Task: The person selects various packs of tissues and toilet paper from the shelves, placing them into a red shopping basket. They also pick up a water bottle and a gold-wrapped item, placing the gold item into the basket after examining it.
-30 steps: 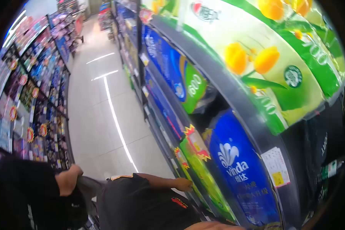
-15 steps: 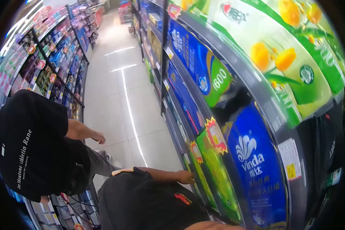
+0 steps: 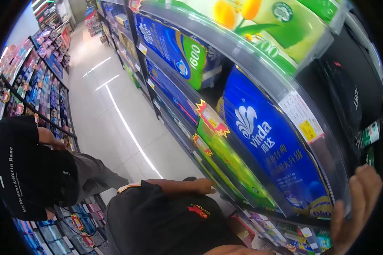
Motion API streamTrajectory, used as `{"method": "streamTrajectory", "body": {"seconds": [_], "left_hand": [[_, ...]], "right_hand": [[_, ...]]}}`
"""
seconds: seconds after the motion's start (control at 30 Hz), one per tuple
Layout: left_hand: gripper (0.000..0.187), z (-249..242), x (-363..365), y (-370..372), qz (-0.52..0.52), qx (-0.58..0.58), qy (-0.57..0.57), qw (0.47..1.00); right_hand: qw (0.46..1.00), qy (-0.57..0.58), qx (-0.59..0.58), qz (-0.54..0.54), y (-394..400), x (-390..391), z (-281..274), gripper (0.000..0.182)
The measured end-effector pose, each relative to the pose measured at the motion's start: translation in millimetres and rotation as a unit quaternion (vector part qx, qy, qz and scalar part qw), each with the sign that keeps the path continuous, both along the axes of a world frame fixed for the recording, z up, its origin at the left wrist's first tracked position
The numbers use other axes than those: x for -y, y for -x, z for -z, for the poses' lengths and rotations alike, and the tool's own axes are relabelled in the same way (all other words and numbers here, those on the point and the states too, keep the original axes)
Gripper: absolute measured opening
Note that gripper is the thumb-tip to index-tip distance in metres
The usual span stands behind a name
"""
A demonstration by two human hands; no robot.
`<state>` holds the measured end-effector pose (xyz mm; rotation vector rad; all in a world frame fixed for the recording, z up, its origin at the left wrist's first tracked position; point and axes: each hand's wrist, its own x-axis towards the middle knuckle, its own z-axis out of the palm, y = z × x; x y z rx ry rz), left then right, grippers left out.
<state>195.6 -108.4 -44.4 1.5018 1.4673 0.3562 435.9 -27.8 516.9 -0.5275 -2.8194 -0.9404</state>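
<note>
At the right edge, my right hand (image 3: 356, 206) is raised beside the curved front of the shelf, its fingers and thumb apart and nothing seen in it. Nearest to it are a blue Vinda tissue pack (image 3: 264, 144) and a price label (image 3: 302, 117) on the clear shelf strip. My left hand (image 3: 206, 186) hangs low by the lower shelf's edge, close to a green pack (image 3: 234, 161); its fingers are too small to make out. A green-and-white pack with yellow tulips (image 3: 259, 25) lies on the shelf above. Another blue pack marked 1600 (image 3: 170, 46) stands farther along.
A person in a black T-shirt (image 3: 17, 170) stands to the left, facing the opposite shelves (image 3: 42, 85). The tiled aisle floor (image 3: 110, 123) runs between both rows. Yellow-and-red star tags (image 3: 210, 121) stick out from the shelf. A black bag-like item (image 3: 340, 85) is at far right.
My right hand has come into view at the right edge. The view has shifted, so the shelf sits farther left. The other person's arm, stretched out before, is now bent near the body.
</note>
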Motion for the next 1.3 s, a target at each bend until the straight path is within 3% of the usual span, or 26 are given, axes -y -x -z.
{"method": "streamTrajectory", "body": {"seconds": [0.07,0.2,0.3,0.43,0.5,0.63,0.77,0.83,0.87,0.93,0.97,1.0,1.03,1.1,1.13,1.17,1.3], "left_hand": [[0.050,-2.9,-0.9,-5.2,0.003,-0.003,-0.002,1.000],[0.053,-7.0,1.3,-12.6,0.014,0.005,0.011,1.000],[0.056,1.6,4.5,-13.6,0.014,0.001,0.017,1.000],[0.057,0.0,10.6,-9.9,0.023,-0.030,0.033,0.999],[0.053,5.0,14.0,-10.4,0.029,-0.046,0.014,0.998],[0.052,32.8,21.0,-14.0,0.050,-0.040,-0.023,0.998],[0.049,0.0,19.0,-21.3,0.059,-0.018,-0.028,0.998],[0.048,7.0,17.1,-27.5,0.082,-0.005,-0.064,0.995],[0.047,22.6,15.9,-29.2,0.101,0.010,-0.056,0.993],[0.046,-0.3,14.9,-36.2,0.116,0.003,-0.034,0.993],[0.045,-9.1,14.6,-41.9,0.126,-0.001,-0.024,0.992],[0.044,0.9,17.3,-44.1,0.154,0.009,-0.103,0.983],[0.044,-1.3,16.8,-47.9,0.158,0.012,-0.061,0.985],[0.045,-10.8,12.6,-59.1,0.160,0.012,0.021,0.987],[0.049,-7.7,11.2,-63.0,0.160,0.014,0.050,0.986],[0.051,-7.8,10.0,-68.4,0.177,0.004,0.057,0.983],[0.054,-14.2,7.4,-91.0,0.224,-0.021,0.061,0.973]], "right_hand": [[0.997,0.043,0.015,-0.069,39.2,24.6,-0.4,0.034],[0.996,0.030,-0.069,-0.036,31.1,21.4,11.8,0.032],[0.973,0.198,-0.045,-0.106,23.4,38.7,39.5,0.036],[0.827,0.558,0.029,-0.059,15.5,38.6,120.6,0.047],[0.829,0.558,0.003,-0.034,1.1,37.0,179.6,0.043],[0.712,0.682,-0.105,0.129,-32.5,43.7,302.6,0.041],[0.631,0.662,-0.295,0.278,-78.7,78.8,467.1,0.041],[0.611,0.564,-0.383,0.403,-97.4,112.8,532.5,0.042],[0.556,0.567,-0.411,0.448,-107.8,127.2,559.7,0.045],[0.569,0.502,-0.418,0.500,-125.5,158.2,599.1,0.050],[0.572,0.469,-0.417,0.528,-129.6,177.5,608.8,0.052],[0.486,0.514,-0.437,0.555,-127.4,187.4,572.7,0.055],[0.469,0.514,-0.465,0.547,-140.2,206.2,607.7,0.058],[0.389,0.596,-0.446,0.543,-156.8,226.0,625.5,0.057],[0.476,0.590,-0.450,0.472,-167.9,245.3,664.7,0.057],[0.415,0.589,-0.451,0.527,-164.8,244.8,645.5,0.055],[0.376,0.581,-0.473,0.546,-166.8,253.9,652.3,0.054]]}}
